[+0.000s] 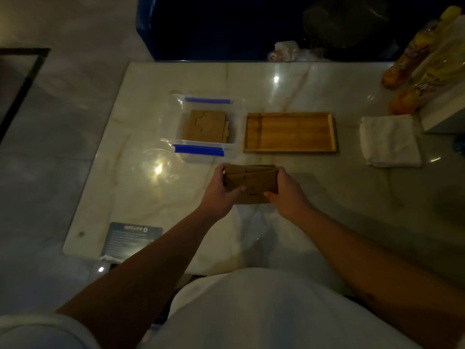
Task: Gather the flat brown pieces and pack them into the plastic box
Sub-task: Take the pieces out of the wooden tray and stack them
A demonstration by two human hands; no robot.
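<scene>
A stack of flat brown pieces (251, 181) is held between both hands just above the marble table, near its front middle. My left hand (221, 195) grips the stack's left side and my right hand (286, 195) grips its right side. Behind them stands the clear plastic box (234, 141) with blue clips, open on top. More flat brown pieces (205, 125) lie stacked inside it.
A wooden tray (289, 132) sits to the right of the box with nothing in it. A folded white cloth (390, 141) lies further right, with yellow-orange packets (412, 61) at the back right. A dark card (130, 239) rests near the table's front left edge.
</scene>
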